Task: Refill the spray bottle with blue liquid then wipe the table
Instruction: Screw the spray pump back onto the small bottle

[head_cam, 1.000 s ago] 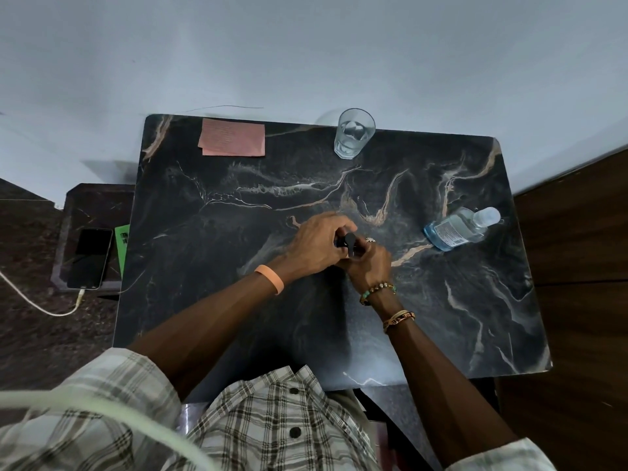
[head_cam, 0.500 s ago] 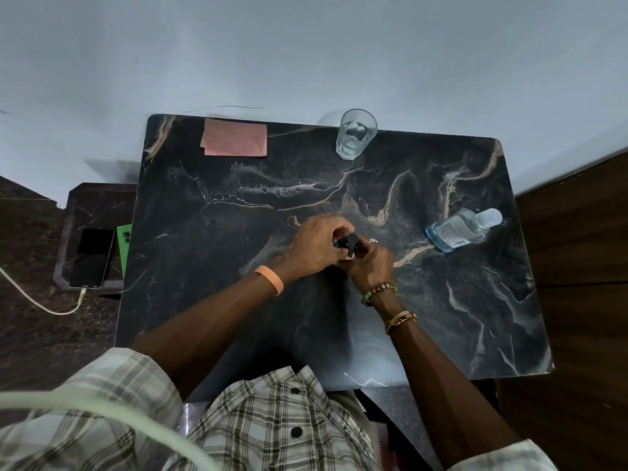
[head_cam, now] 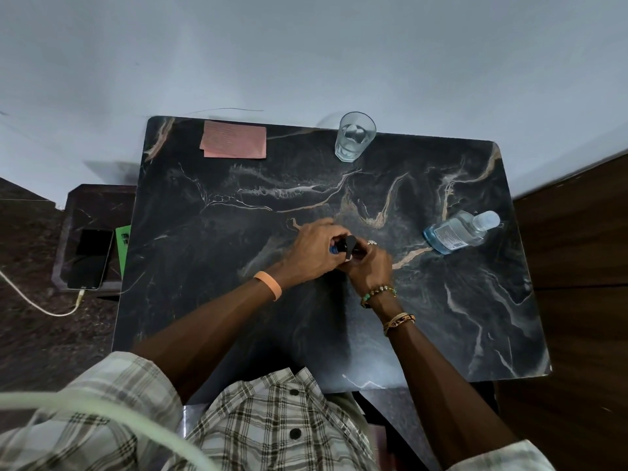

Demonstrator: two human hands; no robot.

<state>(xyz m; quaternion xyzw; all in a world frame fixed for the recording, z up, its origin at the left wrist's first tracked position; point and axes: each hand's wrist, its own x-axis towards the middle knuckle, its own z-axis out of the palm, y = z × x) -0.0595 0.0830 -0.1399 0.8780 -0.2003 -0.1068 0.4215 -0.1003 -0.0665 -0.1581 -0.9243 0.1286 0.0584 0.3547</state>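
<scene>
Both my hands meet at the middle of the black marble table [head_cam: 210,266]. Between them is the small spray bottle [head_cam: 347,247], of which only the black spray head and a bit of blue show. My left hand [head_cam: 312,249] wraps it from the left, and my right hand [head_cam: 368,265] grips it from the right and below. A clear bottle of blue liquid [head_cam: 457,234] with a clear cap lies on its side at the right of the table. A folded pink cloth [head_cam: 233,144] lies flat at the back left.
A clear drinking glass [head_cam: 353,136] stands at the table's back edge by the wall. Left of the table, a lower dark stand holds a phone [head_cam: 90,258] on a white charging cable [head_cam: 30,300]. Wooden panelling borders the table's right side.
Both hands stay closed around the spray bottle at the same spot; the fingers have shifted slightly on its black head. Nothing else on the table moved.
</scene>
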